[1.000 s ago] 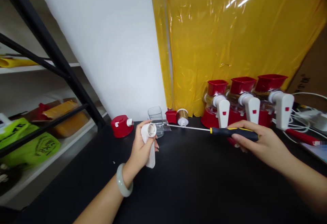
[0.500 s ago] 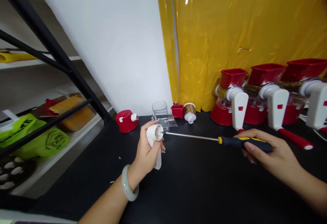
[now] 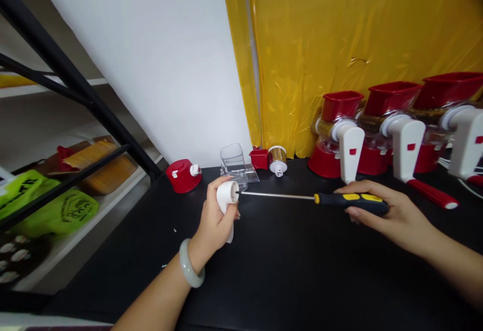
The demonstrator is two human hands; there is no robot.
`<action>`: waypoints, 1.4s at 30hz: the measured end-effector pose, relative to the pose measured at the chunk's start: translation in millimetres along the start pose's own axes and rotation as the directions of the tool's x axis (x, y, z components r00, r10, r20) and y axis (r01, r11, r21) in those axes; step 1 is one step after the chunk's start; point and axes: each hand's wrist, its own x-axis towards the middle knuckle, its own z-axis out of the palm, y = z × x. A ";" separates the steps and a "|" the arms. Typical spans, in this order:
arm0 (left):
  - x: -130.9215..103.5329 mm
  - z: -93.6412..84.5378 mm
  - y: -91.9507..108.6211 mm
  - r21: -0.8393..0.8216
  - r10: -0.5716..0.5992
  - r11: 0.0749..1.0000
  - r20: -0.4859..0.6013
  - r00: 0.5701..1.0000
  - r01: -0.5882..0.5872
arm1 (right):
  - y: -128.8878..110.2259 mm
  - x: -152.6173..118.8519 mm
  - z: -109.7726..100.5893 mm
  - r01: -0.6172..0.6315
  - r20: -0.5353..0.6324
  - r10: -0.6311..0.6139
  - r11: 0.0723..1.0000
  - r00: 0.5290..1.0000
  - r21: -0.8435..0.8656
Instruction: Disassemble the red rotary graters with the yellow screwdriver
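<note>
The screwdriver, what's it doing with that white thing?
The right hand holds the screwdriver by its dark handle. Its tip is at the round open end of the white part, which the left hand grips. Behind them on the black table are a red base, a clear plastic piece and a grater drum.

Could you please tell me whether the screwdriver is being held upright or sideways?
Sideways: the screwdriver runs nearly level from the right hand toward the white part in the left hand.
</note>
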 end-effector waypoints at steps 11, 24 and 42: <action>-6.6 4.6 -0.4 0.065 -0.046 0.997 0.065 0.997 0.042 | -1.4 -2.8 7.2 -0.304 0.059 0.303 0.953 0.951 0.005; 3.9 8.1 13.1 -0.079 -0.452 0.871 0.258 0.854 0.485 | 12.2 1.7 -5.2 0.266 0.105 -0.252 0.952 0.962 -0.150; 16.7 -11.3 21.2 -0.053 -0.155 0.986 0.032 0.987 0.157 | -20.3 19.4 12.8 0.284 0.007 -0.310 0.859 0.951 -0.426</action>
